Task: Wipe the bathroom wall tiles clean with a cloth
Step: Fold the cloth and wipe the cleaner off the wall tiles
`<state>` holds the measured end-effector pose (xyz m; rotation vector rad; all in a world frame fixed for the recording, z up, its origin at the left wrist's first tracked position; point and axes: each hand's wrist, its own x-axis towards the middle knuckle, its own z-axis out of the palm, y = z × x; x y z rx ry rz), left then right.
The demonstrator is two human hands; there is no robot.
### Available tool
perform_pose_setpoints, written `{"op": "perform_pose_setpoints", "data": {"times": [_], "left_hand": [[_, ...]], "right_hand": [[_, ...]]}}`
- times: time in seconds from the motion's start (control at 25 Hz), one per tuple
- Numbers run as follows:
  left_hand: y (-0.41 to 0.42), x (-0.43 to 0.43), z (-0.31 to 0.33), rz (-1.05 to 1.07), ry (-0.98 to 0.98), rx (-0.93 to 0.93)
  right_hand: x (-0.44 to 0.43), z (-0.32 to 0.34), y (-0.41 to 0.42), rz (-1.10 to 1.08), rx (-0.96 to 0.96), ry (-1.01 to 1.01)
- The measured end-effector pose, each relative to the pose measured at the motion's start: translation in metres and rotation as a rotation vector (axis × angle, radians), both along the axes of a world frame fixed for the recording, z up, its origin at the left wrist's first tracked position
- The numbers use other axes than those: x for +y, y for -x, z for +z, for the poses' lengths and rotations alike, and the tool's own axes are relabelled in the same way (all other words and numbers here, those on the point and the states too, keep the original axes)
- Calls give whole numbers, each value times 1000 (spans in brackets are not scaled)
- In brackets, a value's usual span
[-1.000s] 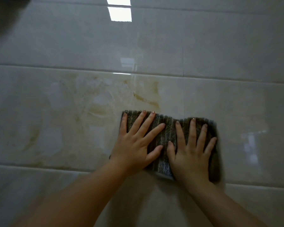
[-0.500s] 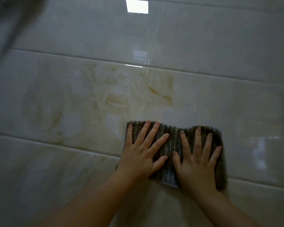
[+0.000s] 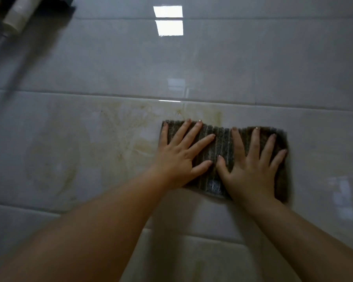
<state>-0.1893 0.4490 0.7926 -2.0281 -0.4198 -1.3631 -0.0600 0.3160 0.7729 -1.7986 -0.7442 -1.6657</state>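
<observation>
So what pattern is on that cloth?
Dark grey ribbed cloth with thin pale vertical stripes, seen in the head view.

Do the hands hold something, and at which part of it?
Nothing is gripped. Both hands, left and right, lie flat with fingers spread on the cloth, pressing its face against the tile.

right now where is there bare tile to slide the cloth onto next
Bare tile lies left of the cloth, across the yellowish smears, and in the glossy row above, up to the window reflection. Right of the right hand is free too. It gets crowded only top left, by the pale bottle.
</observation>
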Motion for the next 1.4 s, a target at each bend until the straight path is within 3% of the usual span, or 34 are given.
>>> {"op": "perform_pose_setpoints", "data": {"times": [0.16, 0.32, 0.44, 0.56, 0.72, 0.88, 1.0, 1.08, 1.32, 1.4], "left_hand": [[26, 31, 27, 2, 13, -32], [33, 49, -15, -167, -155, -167], [26, 45, -21, -174, -235, -160], [26, 21, 12, -11, -134, -123], [36, 23, 65, -1, 133, -92], [69, 66, 57, 19, 181, -90], [76, 83, 21, 66, 56, -181], [67, 78, 0, -53, -3, -185], [51, 52, 50, -78, 82, -43], [66, 66, 72, -59, 113, -25]], "right_hand": [[30, 36, 27, -4, 28, 57], [35, 1, 25, 27, -151, 115], [23, -7, 11, 0, -144, 103], [21, 19, 18, -43, 12, 41], [39, 69, 45, -33, 153, 26], [69, 77, 71, 6, 25, 121], [81, 43, 75, 62, -142, 171], [73, 19, 62, 46, -184, 201], [55, 56, 59, -59, 126, 38], [72, 74, 76, -46, 140, 17]]}}
